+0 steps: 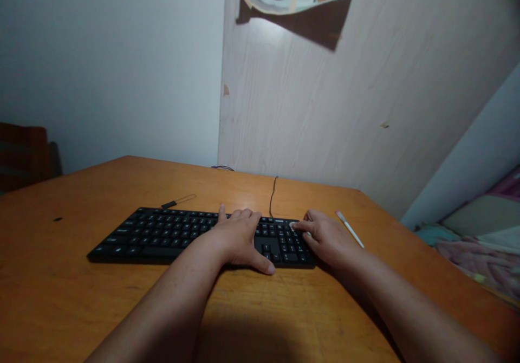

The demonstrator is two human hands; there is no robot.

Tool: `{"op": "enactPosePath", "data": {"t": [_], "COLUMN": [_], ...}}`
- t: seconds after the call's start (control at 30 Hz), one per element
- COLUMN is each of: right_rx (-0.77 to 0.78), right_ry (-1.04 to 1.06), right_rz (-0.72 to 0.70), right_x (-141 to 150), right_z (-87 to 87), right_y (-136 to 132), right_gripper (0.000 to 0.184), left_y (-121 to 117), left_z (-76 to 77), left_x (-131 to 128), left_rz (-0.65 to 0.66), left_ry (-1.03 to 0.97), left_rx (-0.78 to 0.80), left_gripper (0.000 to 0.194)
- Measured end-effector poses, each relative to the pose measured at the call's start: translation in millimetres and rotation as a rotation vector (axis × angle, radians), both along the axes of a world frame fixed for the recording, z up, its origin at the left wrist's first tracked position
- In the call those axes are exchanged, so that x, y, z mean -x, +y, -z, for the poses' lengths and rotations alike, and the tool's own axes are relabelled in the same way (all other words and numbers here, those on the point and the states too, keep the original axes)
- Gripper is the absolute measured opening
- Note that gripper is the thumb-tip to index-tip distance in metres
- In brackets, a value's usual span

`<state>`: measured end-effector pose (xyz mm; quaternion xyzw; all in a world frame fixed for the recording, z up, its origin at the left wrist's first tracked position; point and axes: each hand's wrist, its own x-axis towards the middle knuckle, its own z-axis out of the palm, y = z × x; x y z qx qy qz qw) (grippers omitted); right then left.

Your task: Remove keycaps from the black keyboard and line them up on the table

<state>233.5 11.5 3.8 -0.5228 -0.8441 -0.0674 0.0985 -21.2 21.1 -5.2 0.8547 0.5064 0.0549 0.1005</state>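
A black keyboard (162, 238) lies on the wooden table. Across its right-middle part rests my left hand (239, 238), fingers spread over the far edge and thumb along the near edge. Over the number pad at the right end is my right hand (325, 235), its fingers pinched together with the index finger pointing left. A small white piece (292, 226) shows under that fingertip, pressed against the upper keys; its kind is too small to make out. Just right of my right hand lies a thin white stick with a brownish tip (350, 228), like a brush.
A dark cable (273, 195) runs from the keyboard to the table's back edge. Behind the keyboard lies a black tag with a wire loop (169, 204). A small dark bit (58, 219) is on the wooden table (260, 309) at left. Walls stand behind; a chair (24, 154) is far left.
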Motion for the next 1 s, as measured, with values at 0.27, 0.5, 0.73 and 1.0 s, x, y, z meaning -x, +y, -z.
{"op": "enactPosePath", "data": {"t": [0.27,0.5,0.73,1.0], "right_rx": [0.0,-0.004,0.001,-0.015], "right_ry": [-0.005,-0.026,-0.017,-0.002], "right_rz": [-0.005,0.013,0.023,0.012], "right_x": [3.0,5.1,5.3,2.8], "right_z": [-2.1,-4.8,-4.0,0.8], "right_y": [-3.6,-4.9,-3.9,-1.0], "right_gripper": [0.032,0.026,0.028,0.031], "left_y": [0.9,1.0,-0.8,-1.8], "left_z": [0.9,0.7,-1.7,-3.4], "left_x": [0.2,0.1,-0.3,-0.9], "left_rz": [0.009,0.017,0.007,0.009], "left_ry": [-0.003,-0.012,0.0,0.014], "left_rx": [-0.008,-0.009,0.004,0.004], "left_gripper": [0.124,0.126,0.131,0.128]}}
